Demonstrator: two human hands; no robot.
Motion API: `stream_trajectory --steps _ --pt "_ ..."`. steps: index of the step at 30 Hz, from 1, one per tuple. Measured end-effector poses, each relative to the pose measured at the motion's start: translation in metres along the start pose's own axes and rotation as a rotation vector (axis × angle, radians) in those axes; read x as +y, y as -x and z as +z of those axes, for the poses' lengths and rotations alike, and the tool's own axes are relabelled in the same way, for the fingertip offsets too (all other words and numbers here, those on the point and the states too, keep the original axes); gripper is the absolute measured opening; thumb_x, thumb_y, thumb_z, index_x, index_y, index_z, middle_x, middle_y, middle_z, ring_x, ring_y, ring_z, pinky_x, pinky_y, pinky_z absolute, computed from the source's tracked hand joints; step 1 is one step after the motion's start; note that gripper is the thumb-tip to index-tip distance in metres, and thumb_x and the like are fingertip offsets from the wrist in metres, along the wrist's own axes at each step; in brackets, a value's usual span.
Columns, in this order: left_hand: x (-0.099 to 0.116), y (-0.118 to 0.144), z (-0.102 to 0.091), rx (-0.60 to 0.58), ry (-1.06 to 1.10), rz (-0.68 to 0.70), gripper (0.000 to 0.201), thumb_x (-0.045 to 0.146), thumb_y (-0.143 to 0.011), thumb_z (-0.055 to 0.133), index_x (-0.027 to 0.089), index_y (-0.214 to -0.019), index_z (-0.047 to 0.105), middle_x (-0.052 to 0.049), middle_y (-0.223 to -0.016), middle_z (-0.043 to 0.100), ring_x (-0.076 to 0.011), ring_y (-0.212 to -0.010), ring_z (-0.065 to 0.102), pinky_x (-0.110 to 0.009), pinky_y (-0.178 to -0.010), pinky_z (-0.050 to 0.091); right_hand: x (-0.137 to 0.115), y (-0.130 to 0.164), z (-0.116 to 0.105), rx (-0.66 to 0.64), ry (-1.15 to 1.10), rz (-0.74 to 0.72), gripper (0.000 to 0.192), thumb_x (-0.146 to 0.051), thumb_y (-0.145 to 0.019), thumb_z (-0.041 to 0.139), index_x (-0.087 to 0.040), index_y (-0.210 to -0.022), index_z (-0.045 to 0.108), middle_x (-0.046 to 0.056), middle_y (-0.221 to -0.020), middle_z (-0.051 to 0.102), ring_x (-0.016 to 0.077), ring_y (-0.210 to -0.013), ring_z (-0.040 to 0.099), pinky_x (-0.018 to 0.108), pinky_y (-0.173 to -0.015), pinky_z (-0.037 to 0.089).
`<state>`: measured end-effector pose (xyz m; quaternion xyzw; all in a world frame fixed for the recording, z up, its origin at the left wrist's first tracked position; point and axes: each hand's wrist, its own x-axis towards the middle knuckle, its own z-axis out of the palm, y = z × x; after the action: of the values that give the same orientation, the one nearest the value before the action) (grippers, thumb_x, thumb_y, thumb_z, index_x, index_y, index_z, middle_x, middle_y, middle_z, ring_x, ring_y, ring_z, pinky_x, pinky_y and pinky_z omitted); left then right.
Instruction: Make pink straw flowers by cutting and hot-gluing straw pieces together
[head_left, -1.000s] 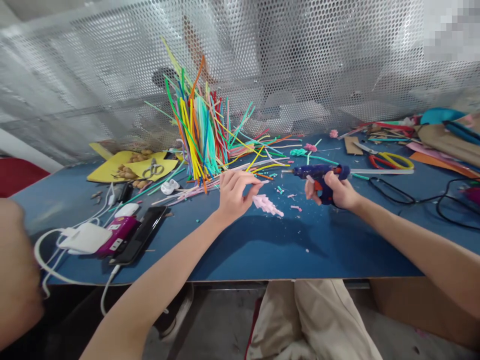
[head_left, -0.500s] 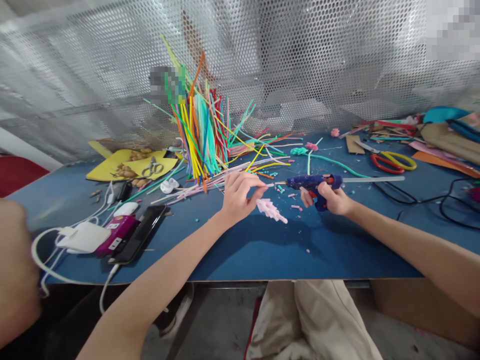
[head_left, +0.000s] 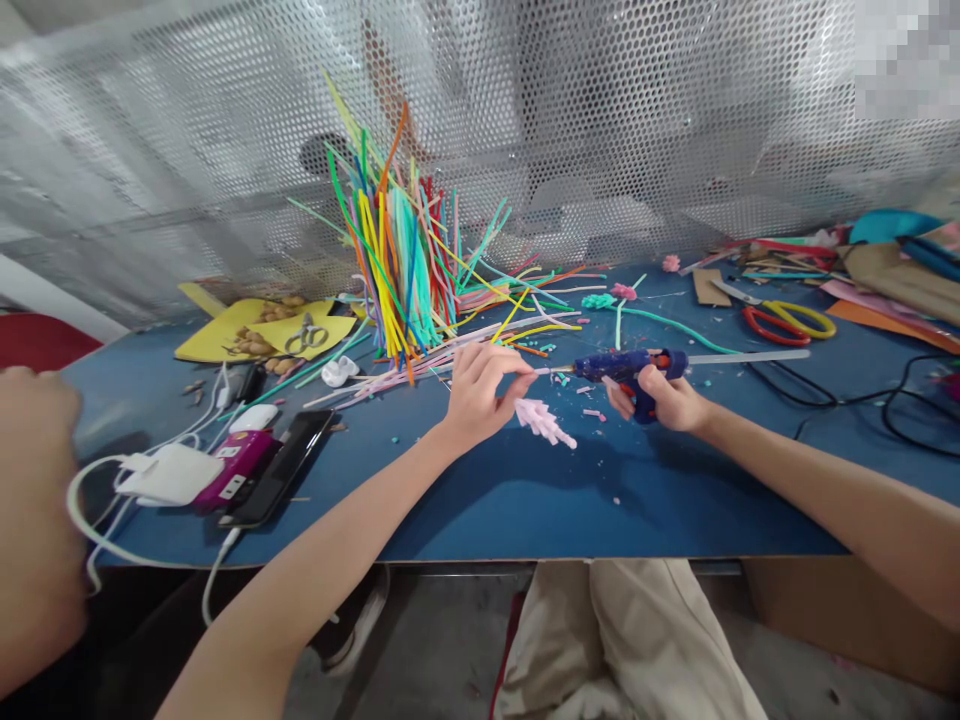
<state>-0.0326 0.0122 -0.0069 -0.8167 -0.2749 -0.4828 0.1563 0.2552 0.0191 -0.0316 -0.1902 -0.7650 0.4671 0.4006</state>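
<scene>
My right hand (head_left: 664,398) grips a blue hot glue gun (head_left: 626,366), its nozzle pointing left, with a glue stick (head_left: 750,356) sticking out of the back. My left hand (head_left: 480,392) pinches a small pale piece at its fingertips, right at the gun's nozzle. A pink ruffled craft piece (head_left: 546,422) lies on the blue table (head_left: 525,490) just below the left hand's fingers.
A standing bundle of coloured pipe cleaners (head_left: 397,260) rises behind my left hand. A phone (head_left: 281,466), a white charger (head_left: 169,473) and cables sit at the left. Yellow paper with scissors (head_left: 304,336) lies far left; red-yellow scissors (head_left: 787,322) and black cables at right. Another person's arm (head_left: 34,520) is at the left edge.
The glue gun has moved left and down until its nozzle meets the piece in my left hand. My left hand has barely shifted.
</scene>
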Motion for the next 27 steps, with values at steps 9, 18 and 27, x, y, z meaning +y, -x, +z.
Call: stream_trajectory --steps 9,18,27 --pt "0.0028 -0.0021 -0.0005 0.01 -0.018 0.006 0.007 0.029 -0.098 0.062 0.023 -0.094 0.061 0.0 -0.089 0.072 -0.017 -0.086 0.066 -0.036 -0.085 0.044 -0.0026 -0.0028 0.0032 -0.008 -0.069 -0.016 0.061 -0.07 -0.098 0.04 -0.02 -0.066 0.047 -0.001 -0.057 0.047 0.0116 -0.05 0.047 0.029 -0.053 0.044" --pt "0.002 -0.0007 0.0 0.008 -0.009 0.0 0.01 0.033 -0.098 0.063 0.023 -0.095 0.063 0.0 -0.089 0.072 -0.0169 -0.084 0.065 -0.036 -0.084 0.044 -0.0035 -0.0014 0.0024 0.005 -0.021 -0.038 0.061 -0.067 -0.1 0.039 -0.019 -0.064 0.049 -0.001 -0.054 0.048 0.0105 -0.046 0.047 0.026 -0.047 0.038" --pt "0.0 0.0018 0.0009 0.012 0.004 0.003 0.008 0.031 -0.097 0.064 0.024 -0.096 0.063 0.0 -0.09 0.072 -0.0169 -0.084 0.064 -0.036 -0.084 0.043 -0.0023 0.0001 0.0006 -0.005 -0.002 -0.044 0.061 -0.065 -0.101 0.037 -0.018 -0.064 0.05 -0.001 -0.054 0.047 0.0108 -0.047 0.047 0.026 -0.047 0.037"
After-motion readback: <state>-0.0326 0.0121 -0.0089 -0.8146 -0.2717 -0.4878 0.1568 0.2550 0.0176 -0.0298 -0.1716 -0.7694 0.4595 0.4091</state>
